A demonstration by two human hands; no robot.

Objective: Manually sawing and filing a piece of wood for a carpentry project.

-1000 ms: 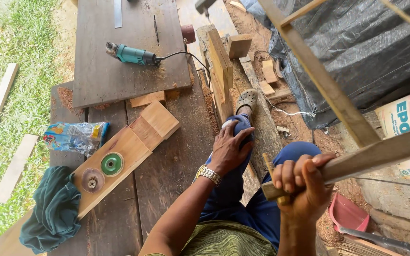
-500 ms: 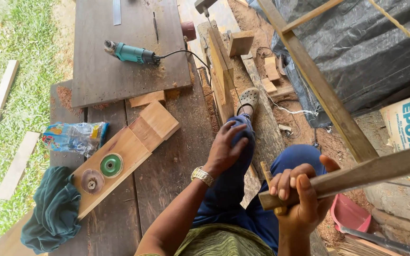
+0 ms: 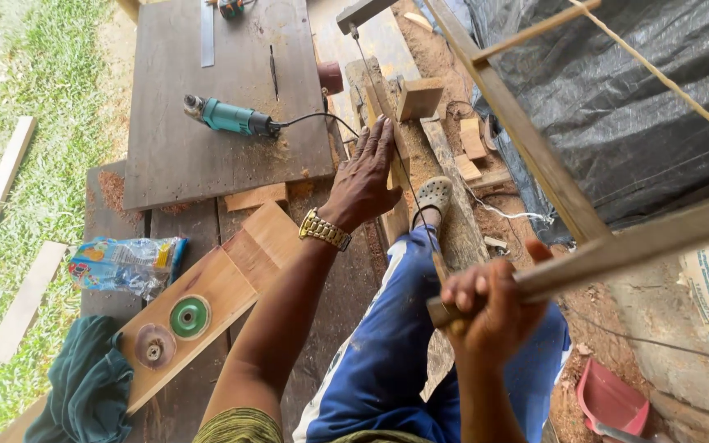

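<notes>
A: What is being changed at the plank just now?

B: It is now being pressed flat by the left hand, which a second ago was being rested back on the blue knee. The fingers are being spread along the wood, not curled round it, so the plank is being pinned rather than gripped. It is being kept edge-up just beyond that palm, above the sandalled foot.

A: And the frame saw?

B: Its wooden handle bar is being clamped in the right hand, fist closed tight around it. The thin blade is being carried forward from that fist, right beside the left fingertips. The frame is being held higher and steeper than before.

A: What is being signalled by that?

B: In all likelihood, the wood is being steadied for a stroke; the blade's closeness to the fingers is being judged the risk.

A: What is being left further out?

B: Left of the pressing hand, a teal power tool on a board, then two discs and a water-sachet bag.
</notes>
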